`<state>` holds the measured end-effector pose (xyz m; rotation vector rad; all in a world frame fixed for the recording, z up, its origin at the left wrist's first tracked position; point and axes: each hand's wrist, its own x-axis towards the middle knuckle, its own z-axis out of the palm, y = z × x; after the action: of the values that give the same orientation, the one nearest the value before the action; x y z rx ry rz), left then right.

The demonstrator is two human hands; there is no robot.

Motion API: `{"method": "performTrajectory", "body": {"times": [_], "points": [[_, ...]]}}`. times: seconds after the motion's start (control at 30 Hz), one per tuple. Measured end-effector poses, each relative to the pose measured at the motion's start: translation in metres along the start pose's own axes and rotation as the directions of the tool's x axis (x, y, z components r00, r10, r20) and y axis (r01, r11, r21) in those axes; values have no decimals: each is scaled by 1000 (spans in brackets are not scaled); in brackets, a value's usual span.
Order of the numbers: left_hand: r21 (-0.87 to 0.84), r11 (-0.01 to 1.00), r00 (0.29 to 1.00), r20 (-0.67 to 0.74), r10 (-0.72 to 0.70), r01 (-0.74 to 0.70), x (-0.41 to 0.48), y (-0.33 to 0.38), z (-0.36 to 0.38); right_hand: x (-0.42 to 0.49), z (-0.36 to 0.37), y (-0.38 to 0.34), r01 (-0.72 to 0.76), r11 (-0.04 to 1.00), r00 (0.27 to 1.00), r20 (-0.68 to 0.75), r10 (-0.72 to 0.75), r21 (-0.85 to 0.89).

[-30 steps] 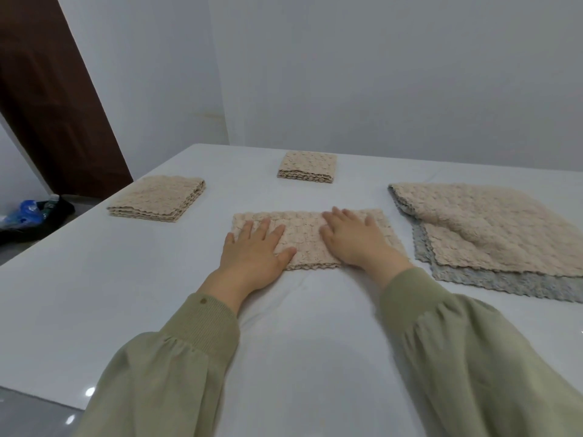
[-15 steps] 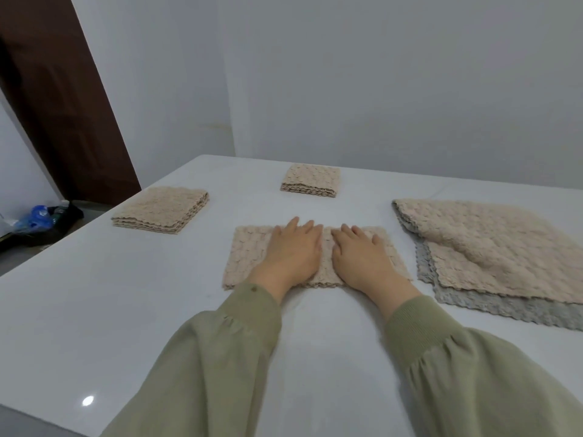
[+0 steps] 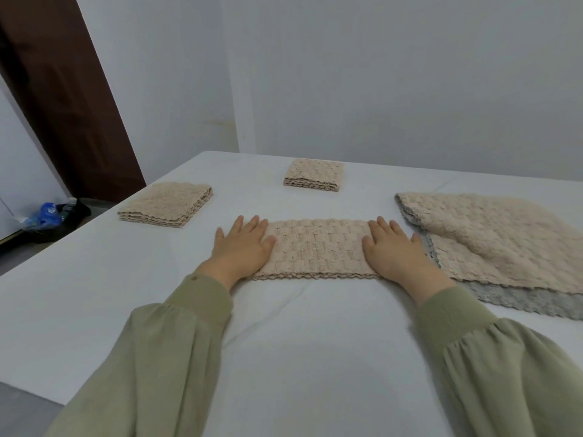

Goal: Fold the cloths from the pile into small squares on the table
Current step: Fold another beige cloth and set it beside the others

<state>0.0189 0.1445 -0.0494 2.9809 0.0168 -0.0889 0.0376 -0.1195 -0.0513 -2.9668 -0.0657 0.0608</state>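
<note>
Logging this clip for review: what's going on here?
A person presses the left hand and right hand flat on the ends of a beige waffle-textured cloth folded into a strip on the white table. A larger folded beige square and a smaller folded beige square lie beyond. An unfolded beige and grey cloth pile lies at the right.

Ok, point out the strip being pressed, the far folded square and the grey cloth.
strip being pressed point(image 3: 318, 247), head view, bare middle
far folded square point(image 3: 315, 171), head view, top face
grey cloth point(image 3: 520, 298), head view, near edge
</note>
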Motion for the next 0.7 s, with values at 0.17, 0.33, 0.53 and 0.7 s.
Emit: {"method": "performTrajectory", "body": {"times": [0.17, 0.33, 0.53, 0.7], "points": [[75, 990, 946, -293, 135, -119, -10, 27, -9, -9, -8, -38, 109, 993, 904, -413, -113, -34], [36, 985, 985, -28, 168, -167, 1, 52, 13, -4, 14, -73, 281, 960, 952, -120, -281, -18], [19, 993, 994, 5, 113, -113, 2, 22, 9, 7, 9, -43, 101, 994, 995, -14, -102, -35], [-41, 999, 1000, -12, 11, -11, -9, -11, 4, 0, 3, -13, -26, 997, 993, -113, 34, 74]]}}
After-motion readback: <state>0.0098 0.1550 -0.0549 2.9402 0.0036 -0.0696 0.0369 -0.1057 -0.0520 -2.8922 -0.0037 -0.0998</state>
